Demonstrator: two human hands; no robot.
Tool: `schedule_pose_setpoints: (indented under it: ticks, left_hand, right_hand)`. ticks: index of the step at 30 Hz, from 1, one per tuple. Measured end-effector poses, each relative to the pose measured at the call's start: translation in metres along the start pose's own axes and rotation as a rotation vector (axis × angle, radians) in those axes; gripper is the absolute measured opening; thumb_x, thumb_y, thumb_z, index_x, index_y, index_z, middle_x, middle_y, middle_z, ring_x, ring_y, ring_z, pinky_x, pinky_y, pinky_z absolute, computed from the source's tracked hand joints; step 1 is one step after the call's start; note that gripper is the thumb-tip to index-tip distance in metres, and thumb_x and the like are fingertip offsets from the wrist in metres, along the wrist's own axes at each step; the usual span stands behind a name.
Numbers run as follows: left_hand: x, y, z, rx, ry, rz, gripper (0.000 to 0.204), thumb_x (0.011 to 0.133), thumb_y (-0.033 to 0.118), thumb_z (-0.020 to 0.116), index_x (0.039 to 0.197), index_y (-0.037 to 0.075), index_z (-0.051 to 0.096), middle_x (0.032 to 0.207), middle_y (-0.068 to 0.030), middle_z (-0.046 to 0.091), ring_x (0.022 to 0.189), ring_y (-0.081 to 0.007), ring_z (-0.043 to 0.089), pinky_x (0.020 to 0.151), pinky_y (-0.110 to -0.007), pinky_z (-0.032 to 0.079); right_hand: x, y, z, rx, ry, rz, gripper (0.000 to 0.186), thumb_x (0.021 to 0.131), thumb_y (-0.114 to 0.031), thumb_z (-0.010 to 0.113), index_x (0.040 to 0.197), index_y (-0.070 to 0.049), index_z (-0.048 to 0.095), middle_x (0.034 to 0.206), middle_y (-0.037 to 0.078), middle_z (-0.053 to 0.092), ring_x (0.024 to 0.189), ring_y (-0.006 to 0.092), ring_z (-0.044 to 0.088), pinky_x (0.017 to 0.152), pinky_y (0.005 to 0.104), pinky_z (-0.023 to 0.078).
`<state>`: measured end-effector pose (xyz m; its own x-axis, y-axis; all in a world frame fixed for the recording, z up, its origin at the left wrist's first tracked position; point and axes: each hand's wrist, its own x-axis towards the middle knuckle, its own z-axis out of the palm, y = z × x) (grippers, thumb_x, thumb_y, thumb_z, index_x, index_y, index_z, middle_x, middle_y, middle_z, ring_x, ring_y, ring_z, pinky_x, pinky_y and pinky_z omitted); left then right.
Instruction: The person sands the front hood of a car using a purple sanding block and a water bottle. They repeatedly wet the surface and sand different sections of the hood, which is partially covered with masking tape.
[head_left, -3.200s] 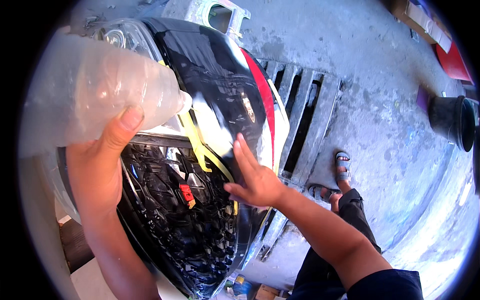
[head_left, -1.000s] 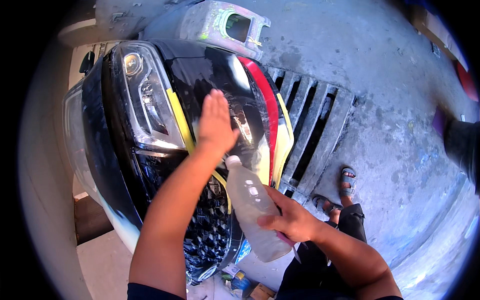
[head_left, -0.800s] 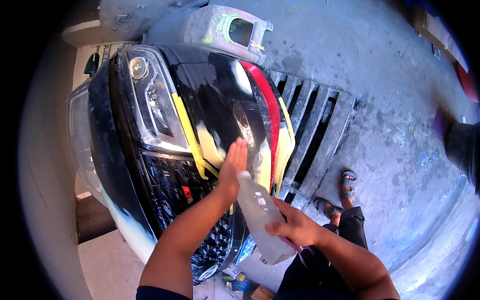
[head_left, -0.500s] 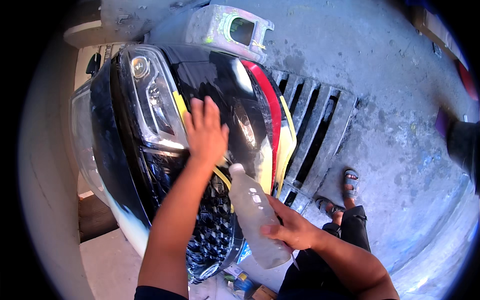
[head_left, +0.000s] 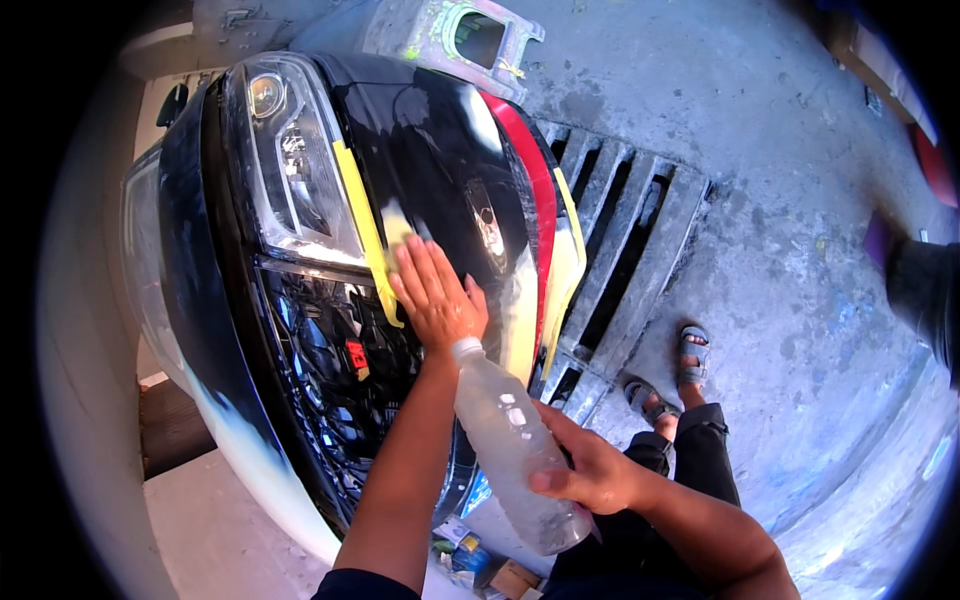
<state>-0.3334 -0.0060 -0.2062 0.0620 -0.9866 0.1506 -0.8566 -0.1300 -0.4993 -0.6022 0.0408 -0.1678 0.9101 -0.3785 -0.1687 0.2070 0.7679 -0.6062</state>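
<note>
My left hand (head_left: 438,305) lies with fingers stretched on the black front bumper (head_left: 410,150) of a car, just beside a strip of yellow tape (head_left: 360,210). Several pale, bare-looking patches show on the bumper near the fingertips and along its lower edge. My right hand (head_left: 590,472) grips a cloudy plastic bottle (head_left: 500,425) around its lower half. The bottle is tilted, its white cap end close to my left wrist. A red strip (head_left: 537,190) runs along the bumper. The headlight (head_left: 300,180) and dark patterned grille (head_left: 320,340) are left of my hand.
A scuffed pale stool (head_left: 410,30) lies beyond the bumper. Slotted drain grating (head_left: 640,240) is set in the wet-spotted concrete floor (head_left: 800,250). Small packages and a cardboard box (head_left: 513,578) lie below the grille. Someone's dark-clad leg (head_left: 920,300) shows at far right.
My left hand has moved down the bumper, slightly right, and now lies by the tape's lower end. The bottle stays in my right hand. The view has shifted, with the car higher in it.
</note>
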Motion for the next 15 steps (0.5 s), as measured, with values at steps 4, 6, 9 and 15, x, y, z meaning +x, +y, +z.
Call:
schedule_pose_setpoints:
  ticks: [4,6,9,15]
  left_hand:
    - [-0.048,0.003,0.023,-0.034,-0.027,0.044,0.085,0.082,0.026,0.065,0.148,-0.009,0.026,0.157,-0.0318,0.017,0.146,-0.0507,0.013,0.119,-0.057,0.012]
    - [-0.073,0.006,0.031,-0.082,-0.094,0.066,0.088,0.081,0.027,0.066,0.148,-0.011,0.023,0.155,-0.0352,0.017,0.145,-0.0532,0.010,0.119,-0.057,0.012]
    - [-0.111,0.016,0.033,-0.168,-0.153,0.086,0.090,0.081,0.027,0.067,0.147,-0.013,0.022,0.154,-0.0361,0.016,0.145,-0.0531,0.009,0.120,-0.056,0.014]
    - [-0.140,0.024,0.010,-0.336,-0.206,0.098,0.093,0.081,0.028,0.069,0.145,-0.017,0.019,0.154,-0.0384,0.013,0.146,-0.0526,0.008,0.120,-0.056,0.015]
  right_hand:
    - [-0.002,0.018,0.007,-0.125,0.012,0.023,0.093,0.085,-0.049,0.066,0.152,-0.002,0.022,0.127,0.025,0.058,0.115,0.0339,0.061,0.099,0.0391,0.045]
    - [-0.002,0.023,0.011,-0.182,0.029,0.027,0.093,0.085,-0.051,0.066,0.152,-0.002,0.023,0.125,0.026,0.059,0.112,0.0362,0.062,0.098,0.0400,0.046]
    - [-0.004,0.038,0.014,-0.224,0.055,0.085,0.093,0.085,-0.052,0.065,0.151,-0.002,0.024,0.124,0.027,0.060,0.111,0.0378,0.063,0.098,0.0409,0.046]
    - [-0.014,0.063,0.026,-0.263,0.094,0.077,0.095,0.085,-0.055,0.064,0.151,-0.001,0.023,0.121,0.028,0.061,0.109,0.0388,0.064,0.097,0.0411,0.047]
